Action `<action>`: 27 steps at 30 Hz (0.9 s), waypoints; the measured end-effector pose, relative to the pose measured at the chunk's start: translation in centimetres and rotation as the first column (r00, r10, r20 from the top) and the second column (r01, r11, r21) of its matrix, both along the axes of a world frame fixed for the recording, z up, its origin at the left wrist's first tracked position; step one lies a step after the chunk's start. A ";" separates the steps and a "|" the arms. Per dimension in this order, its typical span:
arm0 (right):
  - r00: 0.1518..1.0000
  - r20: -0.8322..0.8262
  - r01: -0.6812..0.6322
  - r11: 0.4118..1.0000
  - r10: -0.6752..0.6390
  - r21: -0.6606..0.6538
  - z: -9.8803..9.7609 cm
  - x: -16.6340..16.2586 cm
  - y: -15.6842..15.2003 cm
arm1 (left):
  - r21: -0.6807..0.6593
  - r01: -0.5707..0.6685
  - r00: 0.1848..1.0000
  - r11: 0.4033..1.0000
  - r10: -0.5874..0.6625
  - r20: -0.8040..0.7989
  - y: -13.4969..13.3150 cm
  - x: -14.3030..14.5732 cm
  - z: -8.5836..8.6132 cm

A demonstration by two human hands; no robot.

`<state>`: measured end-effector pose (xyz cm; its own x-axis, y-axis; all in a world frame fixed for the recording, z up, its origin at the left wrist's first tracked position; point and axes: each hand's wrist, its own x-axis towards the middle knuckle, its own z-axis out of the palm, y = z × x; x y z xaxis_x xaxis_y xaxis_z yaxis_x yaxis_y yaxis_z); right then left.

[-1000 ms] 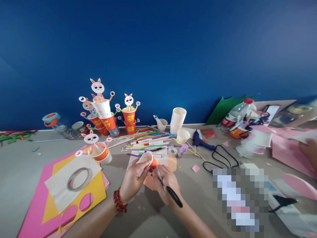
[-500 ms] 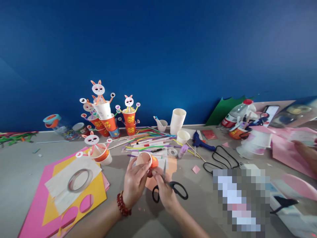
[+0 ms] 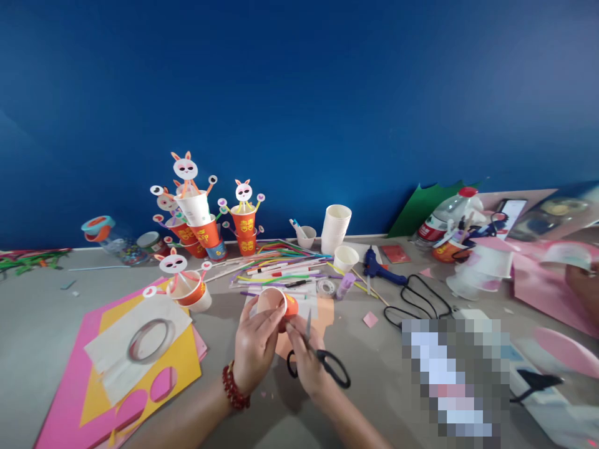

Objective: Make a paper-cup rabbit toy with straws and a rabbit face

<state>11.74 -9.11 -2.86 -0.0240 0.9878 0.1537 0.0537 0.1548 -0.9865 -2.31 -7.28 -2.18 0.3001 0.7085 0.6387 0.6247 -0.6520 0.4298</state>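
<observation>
My left hand (image 3: 256, 342), with a red bead bracelet at the wrist, is closed around a red paper cup (image 3: 292, 305) with yellow print. The cup lies tilted, its pale mouth facing left. My right hand (image 3: 307, 362) has its fingertips pinched at the cup's lower right side; what lies between them is hidden. Black-handled scissors (image 3: 336, 369) are tucked in that hand, blades pointing up. Underneath lies peach paper (image 3: 325, 315) on the table. Left of my hands, a rabbit-faced cup figure (image 3: 173, 264) leans on the table.
Coloured sheets (image 3: 70, 374) with a tape roll (image 3: 131, 345) lie left. Rabbit cup figures (image 3: 244, 221), scattered pens and sticks (image 3: 281, 265) and stacked white cups (image 3: 336, 229) stand behind. A blue glue gun (image 3: 386, 272) and its cord (image 3: 423, 302) lie right. Another person's hand (image 3: 583, 290) holds pink paper.
My right hand's scissors have turned slightly, their handles shifting left and down. The cup stays in nearly the same place. The other person's hand at the right has moved.
</observation>
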 end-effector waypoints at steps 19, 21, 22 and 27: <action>0.975 0.215 -0.069 0.997 0.059 0.039 1.2 0.7 1.1 | -0.069 -0.001 1.000 0.998 0.000 -0.003 0.9 -0.3 -0.6; 0.934 0.351 -0.075 0.997 0.071 -0.003 1.6 1.1 1.0 | -0.101 0.017 1.000 0.995 -0.017 -0.002 1.0 -0.4 -0.6; 0.903 0.425 -0.072 0.997 0.067 -0.006 1.7 1.3 0.9 | -0.121 0.027 1.000 0.992 -0.028 -0.003 1.1 -0.5 -0.6; 0.682 0.731 -0.111 0.987 -0.012 0.119 1.9 2.1 0.9 | -0.187 0.063 0.998 0.980 -0.064 0.002 1.1 -0.7 -0.1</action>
<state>13.82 -8.19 -0.94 -0.2368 0.9500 0.2035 0.7328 0.3122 -0.6046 -3.01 -6.18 -2.24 0.3503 0.7950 0.4953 0.5865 -0.5984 0.5458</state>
